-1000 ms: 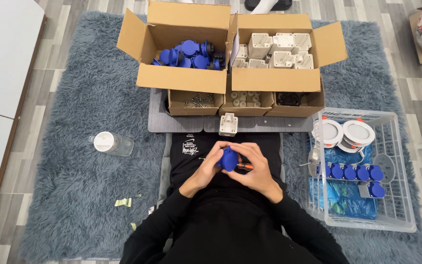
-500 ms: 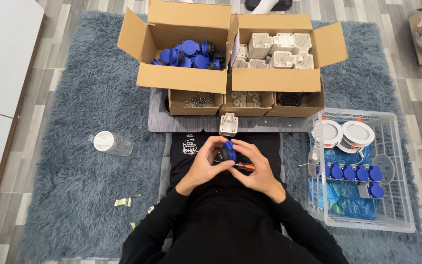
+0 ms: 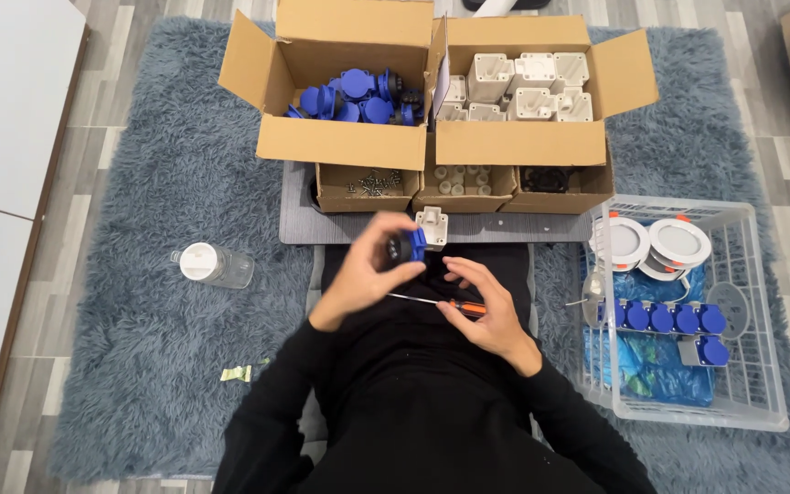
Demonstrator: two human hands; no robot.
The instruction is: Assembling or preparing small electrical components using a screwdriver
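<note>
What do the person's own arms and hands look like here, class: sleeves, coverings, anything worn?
Both arms wear long black sleeves reaching the wrists. The left hand and right hand are bare: no gloves, and no rings or watch that I can make out.

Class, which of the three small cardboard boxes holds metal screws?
The leftmost small cardboard box, below the box of blue parts; the other two hold white and black pieces.

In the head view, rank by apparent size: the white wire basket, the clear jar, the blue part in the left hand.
1. White wire basket, clearly largest.
2. Clear jar.
3. Blue part in the left hand, partly covered and nearer the camera, so close to the jar.
</note>
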